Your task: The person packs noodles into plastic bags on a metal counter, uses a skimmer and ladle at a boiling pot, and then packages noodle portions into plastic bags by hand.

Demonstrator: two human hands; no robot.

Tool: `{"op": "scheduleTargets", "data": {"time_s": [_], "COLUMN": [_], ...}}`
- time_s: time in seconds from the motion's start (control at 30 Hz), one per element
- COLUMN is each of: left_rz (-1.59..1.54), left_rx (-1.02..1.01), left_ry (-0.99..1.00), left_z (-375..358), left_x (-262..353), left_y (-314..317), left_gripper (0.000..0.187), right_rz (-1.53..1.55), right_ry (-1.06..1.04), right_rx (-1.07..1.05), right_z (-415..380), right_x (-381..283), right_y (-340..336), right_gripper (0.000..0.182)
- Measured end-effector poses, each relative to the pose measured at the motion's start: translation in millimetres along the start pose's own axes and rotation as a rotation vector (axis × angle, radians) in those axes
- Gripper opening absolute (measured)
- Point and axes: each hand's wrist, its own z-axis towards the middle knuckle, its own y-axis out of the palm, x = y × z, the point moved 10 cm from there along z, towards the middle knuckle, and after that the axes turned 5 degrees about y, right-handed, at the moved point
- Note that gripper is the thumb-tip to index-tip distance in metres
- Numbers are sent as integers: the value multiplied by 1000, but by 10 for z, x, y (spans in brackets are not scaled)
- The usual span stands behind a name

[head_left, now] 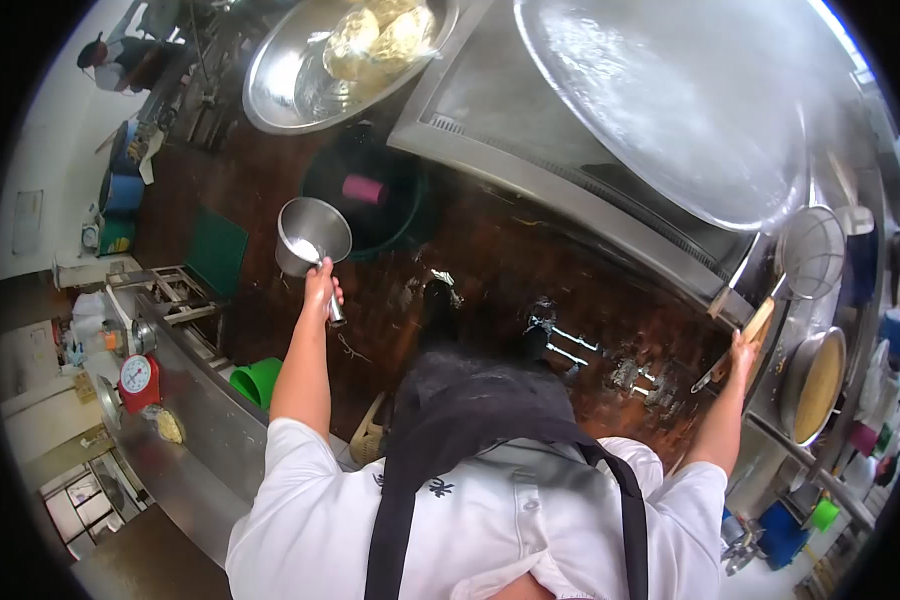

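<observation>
My left hand (322,285) is closed round the handle of a deep metal dipper (295,255), held out over the floor with its mouth tilted up. Beyond the dipper stands a dark green tub (408,215) with a pink cylindrical thing (363,189) in it. On the other side, my right hand (742,355) is closed on a wooden handle that seems to lead up to a round wire skimmer (812,252). A thin metal end sticks out below that hand. A large steaming metal wok (660,110) lies ahead, apart from both hands.
A metal bowl (270,95) with yellowish bundles stands at the top. The stove edge (570,205) runs ahead. At right is a round pan (815,385); at left a steel counter (205,440) carries a red scale (138,380). The brown floor (510,270) looks wet. Another person (125,60) is far left.
</observation>
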Motion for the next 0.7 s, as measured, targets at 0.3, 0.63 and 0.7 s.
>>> {"op": "scheduleTargets", "data": {"time_s": [0.3, 0.63, 0.7], "left_rz": [836, 1055, 817], "left_rx": [-14, -457, -591], "left_ry": [-40, 30, -103], "left_z": [1493, 2668, 2612], "left_x": [-110, -980, -992], "left_y": [255, 739, 782], "left_gripper": [47, 46, 46], "right_rz": [66, -260, -248], "right_ry": [-116, -39, -59], "right_rx": [253, 76, 4], "right_z": [-2314, -3910, -4004], "right_x": [-1242, -1449, -1575], "right_y": [-1153, -296, -144], "right_gripper": [49, 59, 56]}}
